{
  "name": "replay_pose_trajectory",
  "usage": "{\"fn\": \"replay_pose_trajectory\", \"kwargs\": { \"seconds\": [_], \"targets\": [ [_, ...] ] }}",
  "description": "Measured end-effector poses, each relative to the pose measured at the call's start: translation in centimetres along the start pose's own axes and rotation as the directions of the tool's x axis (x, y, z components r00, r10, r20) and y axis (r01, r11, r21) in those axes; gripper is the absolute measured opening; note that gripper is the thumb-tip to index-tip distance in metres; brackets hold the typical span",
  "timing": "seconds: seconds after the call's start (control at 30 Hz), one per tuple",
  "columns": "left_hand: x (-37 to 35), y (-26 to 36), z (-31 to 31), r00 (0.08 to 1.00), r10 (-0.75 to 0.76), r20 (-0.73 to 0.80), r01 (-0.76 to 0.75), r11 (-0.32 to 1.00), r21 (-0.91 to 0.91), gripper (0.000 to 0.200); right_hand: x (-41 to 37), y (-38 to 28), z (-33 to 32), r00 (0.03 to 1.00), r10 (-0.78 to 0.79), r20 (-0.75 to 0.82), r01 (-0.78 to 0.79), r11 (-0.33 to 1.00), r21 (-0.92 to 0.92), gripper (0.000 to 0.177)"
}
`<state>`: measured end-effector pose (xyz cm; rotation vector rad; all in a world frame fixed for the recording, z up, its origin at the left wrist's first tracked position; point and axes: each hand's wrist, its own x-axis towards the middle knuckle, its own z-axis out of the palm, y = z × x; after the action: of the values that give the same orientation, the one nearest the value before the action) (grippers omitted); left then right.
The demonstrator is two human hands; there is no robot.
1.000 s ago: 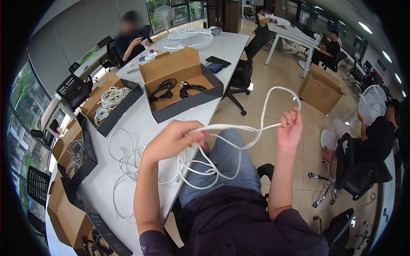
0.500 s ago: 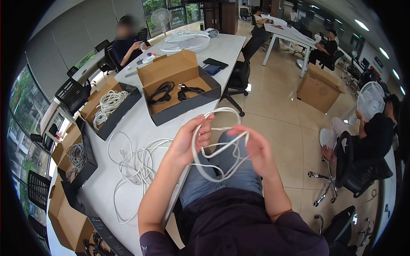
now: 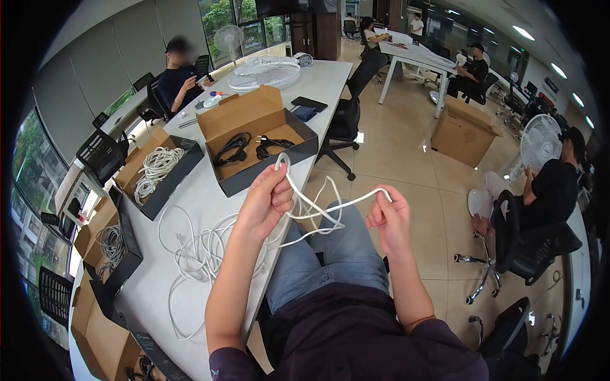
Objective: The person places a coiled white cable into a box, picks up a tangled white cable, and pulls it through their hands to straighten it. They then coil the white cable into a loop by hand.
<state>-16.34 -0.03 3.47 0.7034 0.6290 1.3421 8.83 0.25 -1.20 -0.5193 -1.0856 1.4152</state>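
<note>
Between my hands stretches a white cable (image 3: 346,204), with slack loops hanging over my lap. My left hand (image 3: 270,195) is closed around a bunched part of it, near the table edge. To the right, my right hand (image 3: 389,216) pinches the cable between thumb and fingers and holds one strand out taut. A loose tangle of white cable (image 3: 202,251) lies on the white table (image 3: 149,267) to the left of my left forearm. Just beyond my left hand stands an open box (image 3: 254,170) with black power cords (image 3: 274,146) inside.
Along the table's left side stand more open boxes: one with white cables (image 3: 159,166), one with grey cables (image 3: 112,244), and one with black cords (image 3: 145,367). Farther back lie a phone (image 3: 310,103) and a fan grille (image 3: 264,75). A person (image 3: 553,171) sits at the right beside a fan.
My right hand has moved slightly right and down and now pinches a strand. The round coil has been pulled out into looser loops. The view has shifted slightly.
</note>
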Motion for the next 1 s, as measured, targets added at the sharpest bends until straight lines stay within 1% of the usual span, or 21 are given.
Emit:
{"fn": "replay_pose_trajectory", "kwargs": {
  "seconds": [0.03,0.07,0.1,0.13,0.17,0.2,0.3,0.33,0.4,0.5,0.57,0.6,0.67,0.7,0.73,0.77,0.83,0.87,0.97,1.0],
  "targets": [
    [0.2,0.0,-0.2,1.0,-0.014,0.026,0.015,0.999,-0.037,0.008,0.2,0.6,-0.6,0.999,-0.004,0.046,0.006,0.998,-0.056,0.017],
    [0.2,-0.1,-0.3,0.999,-0.042,0.033,0.042,0.999,-0.018,0.014,0.4,0.8,-1.0,0.996,-0.004,0.095,0.015,0.994,-0.112,0.019],
    [0.3,-0.1,-0.4,0.998,-0.048,0.036,0.047,0.999,0.013,0.015,0.5,0.5,-1.0,0.969,-0.016,0.248,0.066,0.979,-0.195,0.022],
    [0.2,-0.2,-0.5,0.998,-0.053,0.035,0.051,0.998,0.045,0.016,0.6,0.1,-0.9,0.918,-0.012,0.397,0.127,0.956,-0.264,0.026],
    [0.2,-0.2,-0.5,0.998,-0.06,0.032,0.057,0.995,0.078,0.017,0.7,-0.4,-0.9,0.844,0.006,0.536,0.195,0.928,-0.318,0.03],
    [0.0,-0.3,-0.3,0.999,-0.048,0.015,0.047,0.994,0.101,0.019,1.2,-1.3,-1.4,0.742,0.097,0.663,0.212,0.905,-0.37,0.038],
    [0.1,-1.0,-0.4,0.998,-0.034,-0.043,0.043,0.974,0.223,0.022,1.9,-1.1,-1.6,0.753,0.079,0.653,0.233,0.896,-0.378,0.035],
    [0.1,-1.1,-0.3,0.998,-0.016,-0.06,0.03,0.971,0.239,0.023,2.0,-0.9,-1.5,0.79,0.109,0.604,0.191,0.892,-0.411,0.034],
    [0.3,-1.7,-0.3,0.997,0.033,-0.073,-0.008,0.945,0.327,0.023,2.1,0.0,-1.0,0.853,0.165,0.494,0.102,0.878,-0.468,0.035],
    [0.2,-1.7,0.1,0.989,0.098,-0.111,-0.037,0.892,0.451,0.023,2.5,1.9,-1.0,0.866,0.258,0.429,-0.031,0.883,-0.468,0.036],
    [0.2,-1.9,0.4,0.977,0.166,-0.136,-0.067,0.837,0.543,0.021,2.6,2.8,-0.7,0.861,0.322,0.394,-0.052,0.826,-0.561,0.034],
    [0.2,-1.9,0.3,0.975,0.19,-0.115,-0.089,0.806,0.585,0.019,2.5,3.1,-0.6,0.859,0.352,0.372,-0.063,0.793,-0.606,0.033],
    [0.2,-2.0,-0.2,0.971,0.232,-0.063,-0.133,0.739,0.661,0.016,2.3,3.2,0.3,0.85,0.36,0.384,0.046,0.675,-0.736,0.029],
    [0.3,-2.0,-0.5,0.966,0.259,-0.002,-0.178,0.668,0.723,0.014,2.2,3.3,0.6,0.847,0.365,0.387,0.102,0.604,-0.791,0.027],
    [0.5,-2.1,-0.9,0.957,0.282,0.062,-0.224,0.591,0.775,0.012,2.1,4.4,0.2,0.829,0.344,0.44,0.164,0.603,-0.78,0.022],
    [0.5,-2.3,-1.1,0.946,0.298,0.128,-0.271,0.508,0.817,0.011,1.8,4.5,0.5,0.799,0.368,0.475,0.186,0.601,-0.777,0.021],
    [-0.2,-2.0,-0.1,0.933,0.295,0.205,-0.289,0.276,0.917,0.012,1.2,4.6,1.2,0.728,0.415,0.545,0.232,0.599,-0.766,0.022],
    [-0.5,-1.9,0.3,0.927,0.288,0.241,-0.293,0.153,0.944,0.013,0.9,4.9,1.5,0.723,0.364,0.588,0.24,0.665,-0.707,0.022],
    [-0.9,-2.3,0.7,0.817,0.306,0.489,-0.461,-0.163,0.872,0.008,1.1,3.5,2.3,0.851,0.208,0.482,0.186,0.739,-0.648,0.02],
    [-1.1,-2.2,1.1,0.814,0.279,0.51,-0.476,-0.183,0.86,0.008,1.5,2.5,3.1,0.933,0.057,0.355,0.209,0.718,-0.664,0.013]
  ]
}}
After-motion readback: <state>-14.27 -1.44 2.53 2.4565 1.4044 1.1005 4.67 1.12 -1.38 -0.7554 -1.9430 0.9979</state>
